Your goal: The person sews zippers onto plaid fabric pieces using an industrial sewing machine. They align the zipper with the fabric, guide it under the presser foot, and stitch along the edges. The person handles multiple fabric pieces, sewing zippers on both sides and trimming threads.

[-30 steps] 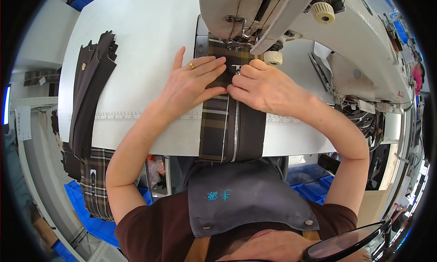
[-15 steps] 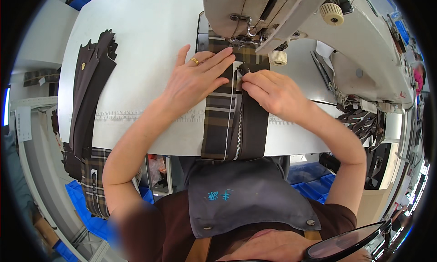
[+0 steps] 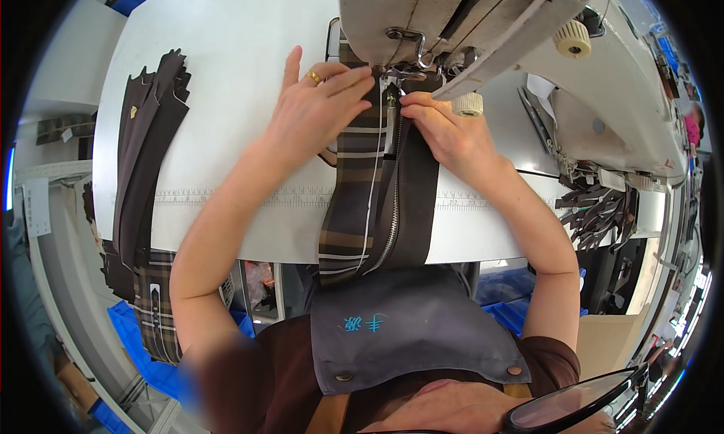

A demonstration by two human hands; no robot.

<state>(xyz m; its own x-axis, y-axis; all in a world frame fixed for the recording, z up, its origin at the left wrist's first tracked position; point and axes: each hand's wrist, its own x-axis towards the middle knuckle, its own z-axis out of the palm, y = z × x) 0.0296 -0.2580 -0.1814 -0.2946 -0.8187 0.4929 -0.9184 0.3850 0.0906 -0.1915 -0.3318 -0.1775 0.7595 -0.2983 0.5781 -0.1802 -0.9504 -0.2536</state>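
Checked cloth (image 3: 351, 208) lies under the sewing machine (image 3: 407, 15) — left hand (image 3: 311, 108) on it, fingers straight; right hand (image 3: 452, 132) pinching the zipper (image 3: 395, 208) — a slipped pinch could make stitches crooked.

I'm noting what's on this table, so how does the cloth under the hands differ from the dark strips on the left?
The cloth is plaid with a dark panel and metal zipper; the strips look mostly plain. The cloth is spread wide; the strips are piled, with jagged far ends. The right hand pinches the cloth, the left hand reaches over it; neither touches the strips. Both lie on the white table.
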